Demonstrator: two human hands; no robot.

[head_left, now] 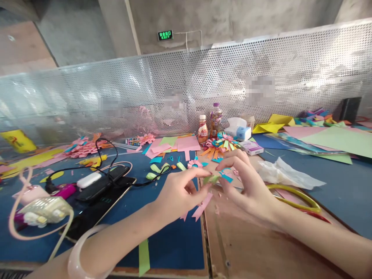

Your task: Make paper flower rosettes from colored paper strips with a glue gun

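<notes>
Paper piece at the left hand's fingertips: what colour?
Light yellowish green; the paper piece shows in the head view, slightly blurred.

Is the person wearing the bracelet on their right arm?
No, the pale bracelet circles the left forearm, while the visible part of the right forearm is bare.

A workshop-like space: bare concrete wall, exit sign, worktables strewn with coloured paper.

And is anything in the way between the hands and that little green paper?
Nothing visible is. The left hand has the green paper at its fingertips, and the right hand is close beside it. Whether the right fingertips touch it is hard to tell.
</notes>
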